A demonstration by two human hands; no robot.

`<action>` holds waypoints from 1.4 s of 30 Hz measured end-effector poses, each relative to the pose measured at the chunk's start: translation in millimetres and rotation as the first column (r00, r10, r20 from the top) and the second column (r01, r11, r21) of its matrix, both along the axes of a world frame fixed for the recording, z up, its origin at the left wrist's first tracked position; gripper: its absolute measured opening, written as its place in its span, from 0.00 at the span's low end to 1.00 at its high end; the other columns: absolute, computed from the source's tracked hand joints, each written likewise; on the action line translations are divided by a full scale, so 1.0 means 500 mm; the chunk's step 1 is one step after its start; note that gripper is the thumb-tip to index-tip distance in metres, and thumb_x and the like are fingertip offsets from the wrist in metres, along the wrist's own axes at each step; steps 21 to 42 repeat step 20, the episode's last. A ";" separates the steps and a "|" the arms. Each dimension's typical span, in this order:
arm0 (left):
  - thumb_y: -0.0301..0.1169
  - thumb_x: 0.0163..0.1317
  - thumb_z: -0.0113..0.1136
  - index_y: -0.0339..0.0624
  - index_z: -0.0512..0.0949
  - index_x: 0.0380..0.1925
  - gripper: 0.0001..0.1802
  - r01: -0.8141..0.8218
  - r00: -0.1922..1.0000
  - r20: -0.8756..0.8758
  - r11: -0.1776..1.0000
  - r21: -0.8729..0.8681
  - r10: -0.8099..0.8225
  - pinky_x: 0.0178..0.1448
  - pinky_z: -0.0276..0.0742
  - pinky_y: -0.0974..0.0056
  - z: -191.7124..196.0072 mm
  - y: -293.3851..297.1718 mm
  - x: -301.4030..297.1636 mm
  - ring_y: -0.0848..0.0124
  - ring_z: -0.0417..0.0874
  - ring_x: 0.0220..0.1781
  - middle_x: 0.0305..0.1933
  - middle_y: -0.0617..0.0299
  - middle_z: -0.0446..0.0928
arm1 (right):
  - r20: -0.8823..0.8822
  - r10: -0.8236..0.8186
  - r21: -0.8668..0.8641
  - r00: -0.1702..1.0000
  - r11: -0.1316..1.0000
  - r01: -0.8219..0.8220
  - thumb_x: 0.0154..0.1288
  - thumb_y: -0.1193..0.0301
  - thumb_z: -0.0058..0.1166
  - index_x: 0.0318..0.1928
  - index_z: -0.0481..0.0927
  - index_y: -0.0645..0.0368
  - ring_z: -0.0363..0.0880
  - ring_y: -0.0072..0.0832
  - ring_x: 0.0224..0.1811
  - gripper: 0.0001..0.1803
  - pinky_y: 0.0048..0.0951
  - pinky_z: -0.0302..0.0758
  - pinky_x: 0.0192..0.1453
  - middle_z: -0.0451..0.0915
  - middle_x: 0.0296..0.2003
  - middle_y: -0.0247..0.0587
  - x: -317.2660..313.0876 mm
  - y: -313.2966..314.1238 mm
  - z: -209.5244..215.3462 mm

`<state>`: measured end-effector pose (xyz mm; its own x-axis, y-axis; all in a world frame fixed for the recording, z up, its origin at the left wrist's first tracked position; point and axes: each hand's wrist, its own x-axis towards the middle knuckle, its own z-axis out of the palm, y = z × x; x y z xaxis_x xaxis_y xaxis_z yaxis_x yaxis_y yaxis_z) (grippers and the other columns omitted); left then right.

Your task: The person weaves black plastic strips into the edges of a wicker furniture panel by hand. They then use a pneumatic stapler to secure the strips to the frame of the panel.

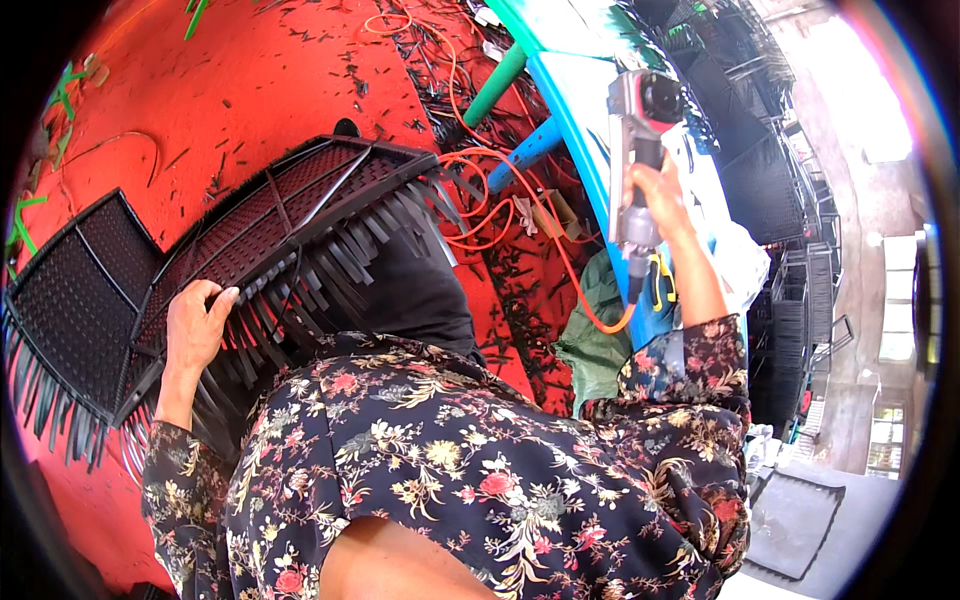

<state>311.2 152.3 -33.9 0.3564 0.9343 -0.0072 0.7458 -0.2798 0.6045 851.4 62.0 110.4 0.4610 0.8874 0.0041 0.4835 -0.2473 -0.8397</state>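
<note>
A black woven furniture frame [265, 215], likely a chair section with loose flat strips hanging along its edge, leans across my lap on the left. My left hand [195, 325] grips its near rim between thumb and fingers. In my right hand [658, 195] is a pneumatic staple gun [632, 150], held up by its handle over the blue table. An orange air hose [560, 250] joins the base of the tool. The gun is well apart from the woven frame.
Black strip scraps litter the red floor [240, 80]. A blue and white table [583, 130] with green and blue legs stands to the right. A green sack [592, 345] sits beside it. Stacks of black woven furniture [750, 170] line the far right. Hose loops lie near the table legs.
</note>
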 end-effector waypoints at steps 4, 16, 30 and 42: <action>0.46 0.57 0.62 0.35 0.75 0.18 0.23 -0.054 0.998 -0.014 0.996 -0.064 0.054 0.29 0.68 0.56 0.003 -0.016 -0.020 0.54 0.74 0.22 0.18 0.48 0.72 | 0.164 -0.081 -0.153 0.983 0.983 0.106 0.56 0.61 0.60 0.52 0.69 0.64 0.71 0.22 0.25 0.28 0.27 0.72 0.29 0.74 0.25 0.32 0.130 0.006 -0.002; 0.46 0.53 0.66 0.33 0.67 0.14 0.27 -0.100 0.992 -0.078 0.995 -0.008 0.099 0.26 0.62 0.55 0.023 -0.036 -0.043 0.59 0.66 0.17 0.15 0.47 0.63 | 0.226 -0.092 -0.136 0.970 0.983 0.125 0.60 0.68 0.54 0.50 0.65 0.62 0.72 0.21 0.20 0.20 0.25 0.70 0.24 0.72 0.23 0.32 0.111 0.007 0.018; 0.49 0.50 0.67 0.35 0.70 0.15 0.27 -0.075 0.997 -0.037 0.997 -0.005 0.074 0.28 0.67 0.56 -0.009 -0.021 -0.052 0.59 0.69 0.19 0.17 0.45 0.67 | 0.432 -0.208 -0.175 0.877 0.935 0.308 0.54 0.66 0.59 0.71 0.48 0.60 0.78 0.29 0.25 0.47 0.33 0.76 0.28 0.78 0.31 0.43 0.149 0.022 0.014; 0.49 0.50 0.67 0.35 0.70 0.15 0.27 -0.075 0.997 -0.037 0.997 -0.005 0.074 0.28 0.67 0.56 -0.009 -0.021 -0.052 0.59 0.69 0.19 0.17 0.45 0.67 | 0.432 -0.208 -0.175 0.877 0.935 0.308 0.54 0.66 0.59 0.71 0.48 0.60 0.78 0.29 0.25 0.47 0.33 0.76 0.28 0.78 0.31 0.43 0.149 0.022 0.014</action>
